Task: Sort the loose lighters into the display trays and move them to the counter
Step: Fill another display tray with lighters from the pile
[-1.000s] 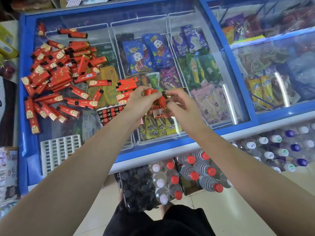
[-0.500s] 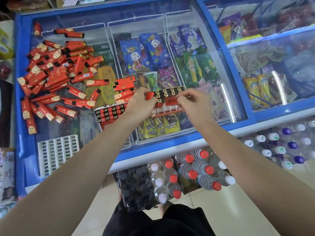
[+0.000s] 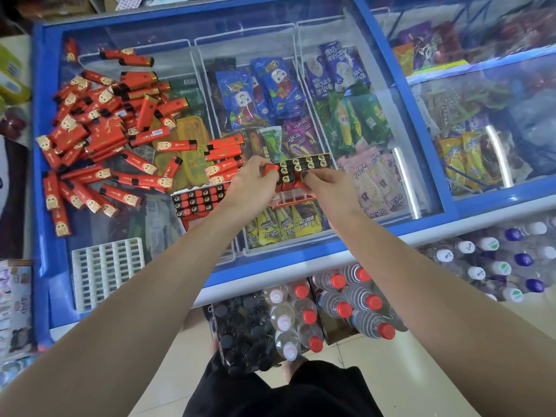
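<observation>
A heap of loose red lighters [image 3: 99, 136] lies on the glass lid of the freezer [image 3: 192, 31] at the left. A partly filled display tray [image 3: 304, 168] of upright lighters stands at the middle of the lid. My left hand [image 3: 251, 183] grips a red lighter [image 3: 270, 169] at the tray's left end. My right hand [image 3: 326, 188] pinches the tray's front right side. A second tray [image 3: 197, 201] holding several lighters sits just left of my left wrist. An empty white grid tray [image 3: 106, 273] lies near the lid's front left corner.
Ice cream packets fill the freezer under the glass. A second freezer [image 3: 481, 115] adjoins on the right. Packs of bottled water [image 3: 346, 305] and dark-capped bottles [image 3: 243, 326] stand on the floor against the freezer front. Magazines [image 3: 15, 308] lie at the left edge.
The tray has turned from tilted in both hands to level on the lid, showing its rows of lighter tops. My left hand has brought a lighter to its left end.
</observation>
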